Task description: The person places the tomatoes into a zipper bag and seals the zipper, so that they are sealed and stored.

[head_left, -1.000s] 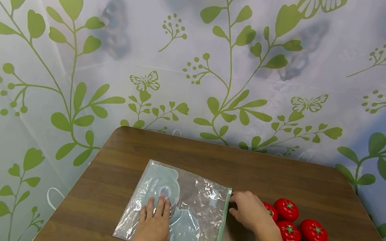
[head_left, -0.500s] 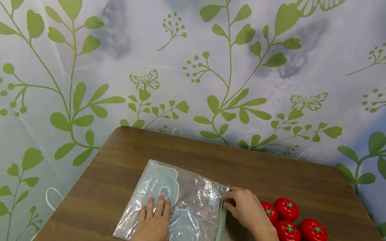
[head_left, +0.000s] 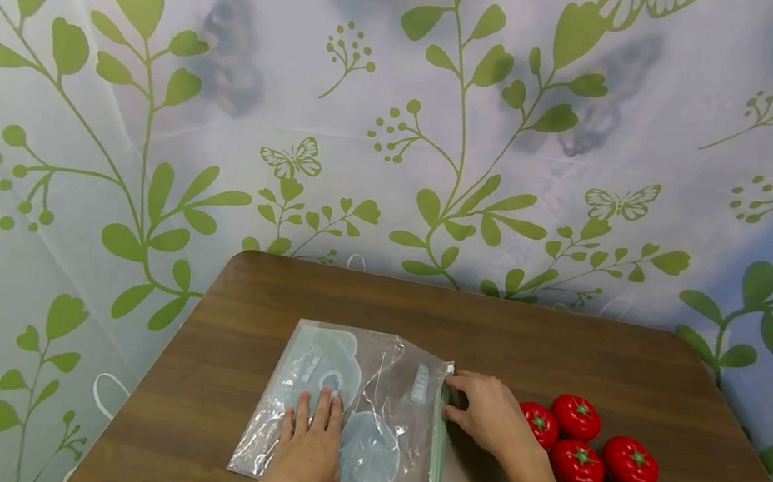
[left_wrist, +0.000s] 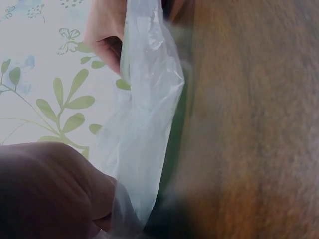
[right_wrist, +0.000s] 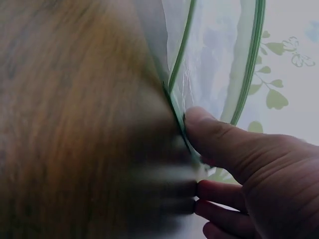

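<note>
So the clear plastic zip bag with pale blue printing (head_left: 374, 391) is lying on the table between the person's two hands, with its zip side facing right. The left hand (head_left: 306, 460) is flat on top of it, fingers pretty much straight and a little spread, fingertips over the lower part of the pale blue rounded print (head_left: 329, 354). It's just resting on the film there, not gripping anything. The pale blue round print (head_left: 369, 457) sits right beside that hand.

The right hand (head_left: 491, 418) is over at the top of the bag's green zip strip (head_left: 436, 460), close to the small white slider (head_left: 450, 367). Gap between thumb and fingers is narrow: in the right wrist view the thumb (right_wrist: 219, 137) is against the film at the lower green edge and the hand pinches that edge. The other fingers are bent, lower down, though I can't make out the tip of the index finger. Same view shows the two green edges standing apart, so the mouth gapes.

Just right of that hand there are five glossy red tomatoes with green tops (head_left: 577, 467), bunched together on the brown wood-grain table (head_left: 494, 326).
</note>
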`<state>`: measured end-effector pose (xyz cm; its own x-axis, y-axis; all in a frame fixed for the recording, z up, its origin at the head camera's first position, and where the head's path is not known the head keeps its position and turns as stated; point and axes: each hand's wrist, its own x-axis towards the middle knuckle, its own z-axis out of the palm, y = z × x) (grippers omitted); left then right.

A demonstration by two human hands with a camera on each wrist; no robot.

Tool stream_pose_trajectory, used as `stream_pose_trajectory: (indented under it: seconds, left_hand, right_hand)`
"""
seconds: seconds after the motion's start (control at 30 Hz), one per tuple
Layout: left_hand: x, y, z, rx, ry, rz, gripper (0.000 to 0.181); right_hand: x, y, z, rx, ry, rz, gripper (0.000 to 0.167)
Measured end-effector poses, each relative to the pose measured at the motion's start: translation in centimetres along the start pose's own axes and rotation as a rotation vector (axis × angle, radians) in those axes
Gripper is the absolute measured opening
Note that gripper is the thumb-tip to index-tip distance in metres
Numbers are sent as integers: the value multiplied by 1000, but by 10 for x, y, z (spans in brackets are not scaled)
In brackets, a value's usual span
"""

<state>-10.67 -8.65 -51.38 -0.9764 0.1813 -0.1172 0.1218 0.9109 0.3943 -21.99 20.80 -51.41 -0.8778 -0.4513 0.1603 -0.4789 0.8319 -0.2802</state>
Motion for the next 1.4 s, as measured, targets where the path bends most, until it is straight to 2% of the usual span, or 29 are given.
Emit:
stream_pose_trajectory:
  seconds: [0.17, 0.27, 0.4, 0.5, 0.6, 0.73, 0.87, 1.0, 1.17, 1.27, 1.4]
  left_hand:
    - [1, 2, -8, 37, -14, -1, 72]
    - [5, -4, -2, 28, -2, 2, 72]
    - [8, -8, -2, 19, 4, 7, 72]
    - [8, -6, -10, 28, -8, 11, 73]
    - [9, -8, -11, 25, -11, 18, 74]
    - [12, -12, -9, -6, -6, 39, 75]
    - [13, -12, -14, 28, -5, 31, 74]
    - [15, -13, -23, 65, 62, 55, 71]
    - [20, -13, -33, 118, 221, 153, 61]
    - [23, -11, -38, 91, 291, 195, 53]
    - [24, -4, -48, 21, 323, 206, 45]
  right_hand:
    - [4, -2, 0, -15, 1, 26, 27]
    - [5, -3, 4, 10, 8, 16, 28]
    - [7, -5, 6, 30, 1, -3, 36]
    - [9, -6, 3, 22, 4, -18, 39]
    - [12, -7, 0, 13, 10, -38, 35]
    - [14, -9, -4, 14, 1, -15, 33]
    - [18, -12, -6, 23, -9, 22, 35]
    - [23, -16, -6, 30, -8, 36, 35]
    - [28, -18, -5, 26, -5, 45, 34]
    - [30, -18, -4, 22, -13, 54, 34]
    - [32, -18, -3, 20, -18, 61, 34]
